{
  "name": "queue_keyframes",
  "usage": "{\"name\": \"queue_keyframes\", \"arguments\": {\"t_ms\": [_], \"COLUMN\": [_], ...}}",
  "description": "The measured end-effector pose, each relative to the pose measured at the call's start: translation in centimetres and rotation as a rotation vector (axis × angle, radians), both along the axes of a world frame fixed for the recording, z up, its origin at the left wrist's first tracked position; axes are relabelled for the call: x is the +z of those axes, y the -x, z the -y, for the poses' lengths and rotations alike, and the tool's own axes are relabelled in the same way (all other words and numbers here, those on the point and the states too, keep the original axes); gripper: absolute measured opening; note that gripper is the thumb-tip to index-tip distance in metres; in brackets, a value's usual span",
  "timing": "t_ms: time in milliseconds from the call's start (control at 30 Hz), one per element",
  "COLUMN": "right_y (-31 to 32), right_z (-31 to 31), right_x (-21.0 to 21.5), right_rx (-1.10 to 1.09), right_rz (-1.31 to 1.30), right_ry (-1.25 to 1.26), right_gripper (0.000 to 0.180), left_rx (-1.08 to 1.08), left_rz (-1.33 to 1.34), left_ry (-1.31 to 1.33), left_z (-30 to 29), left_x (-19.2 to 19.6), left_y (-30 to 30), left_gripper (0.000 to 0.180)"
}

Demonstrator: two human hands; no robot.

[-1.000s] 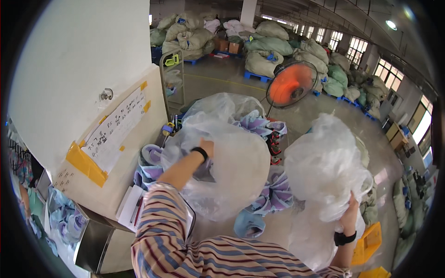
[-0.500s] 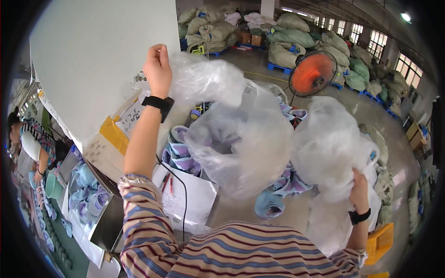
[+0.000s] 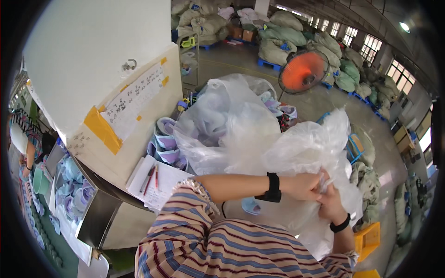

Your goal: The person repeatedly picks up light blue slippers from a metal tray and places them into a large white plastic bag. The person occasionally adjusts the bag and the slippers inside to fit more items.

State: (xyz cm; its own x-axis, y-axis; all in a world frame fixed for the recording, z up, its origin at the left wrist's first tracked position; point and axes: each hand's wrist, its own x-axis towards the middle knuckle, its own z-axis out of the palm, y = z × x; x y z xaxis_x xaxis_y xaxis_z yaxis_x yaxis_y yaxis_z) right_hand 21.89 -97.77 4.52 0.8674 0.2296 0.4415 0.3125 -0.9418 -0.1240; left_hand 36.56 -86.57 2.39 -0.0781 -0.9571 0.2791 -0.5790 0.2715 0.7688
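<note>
My left hand [image 3: 303, 186] reaches across to the right, its fingers closed on gathered clear plastic bag film [image 3: 301, 150]. Close against it, my right hand [image 3: 330, 204] is closed on the same bunched plastic. Ahead of my hands, a large translucent plastic bag [image 3: 250, 123] bulges, with pale blue and lilac molded pieces [image 3: 211, 113] inside its left part. Whether the film in my hands belongs to this bag I cannot tell. Left of the bag stand nested lilac and blue cup-shaped pieces [image 3: 167, 141]. A light blue piece [image 3: 251, 205] lies partly hidden under my left forearm.
Left is a white cabinet [image 3: 92, 55] with a taped handwritten sheet [image 3: 136, 99]. Pens lie on a notepad [image 3: 167, 187]. An orange fan [image 3: 303, 73] stands beyond the bag. A yellow crate [image 3: 367, 241] sits at right. Far left, a co-worker's arm [image 3: 30, 155] shows beside a bin of pieces [image 3: 95, 222].
My left hand has swung from beside the cabinet down and right to meet my right hand. The plastic it trailed has been drawn together at the right. The view has shifted slightly.
</note>
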Motion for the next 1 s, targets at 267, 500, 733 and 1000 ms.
{"name": "queue_keyframes", "arguments": {"t_ms": [267,500,733,1000], "right_y": [2.1,3.9,3.9,0.2], "right_z": [5.4,6.6,5.8,6.0], "right_x": [-5.9,-3.3,-0.7,-3.2], "right_rx": [-0.315,-0.678,-0.549,-0.383], "right_rz": [-0.016,0.164,0.679,0.281], "right_ry": [-0.229,-0.382,-0.455,-0.716], "right_gripper": [0.023,0.025,0.048,0.047], "left_rx": [-0.036,1.351,0.459,-0.018], "left_rz": [0.242,-0.706,-0.013,0.455], "left_ry": [0.724,0.342,0.103,-0.102], "left_z": [-3.6,-10.5,2.1,1.7], "left_x": [4.9,-5.6,-5.5,-6.4], "left_y": [-4.2,-26.6,-9.4,-6.6], "left_gripper": [0.007,0.026,0.067,0.032]}}
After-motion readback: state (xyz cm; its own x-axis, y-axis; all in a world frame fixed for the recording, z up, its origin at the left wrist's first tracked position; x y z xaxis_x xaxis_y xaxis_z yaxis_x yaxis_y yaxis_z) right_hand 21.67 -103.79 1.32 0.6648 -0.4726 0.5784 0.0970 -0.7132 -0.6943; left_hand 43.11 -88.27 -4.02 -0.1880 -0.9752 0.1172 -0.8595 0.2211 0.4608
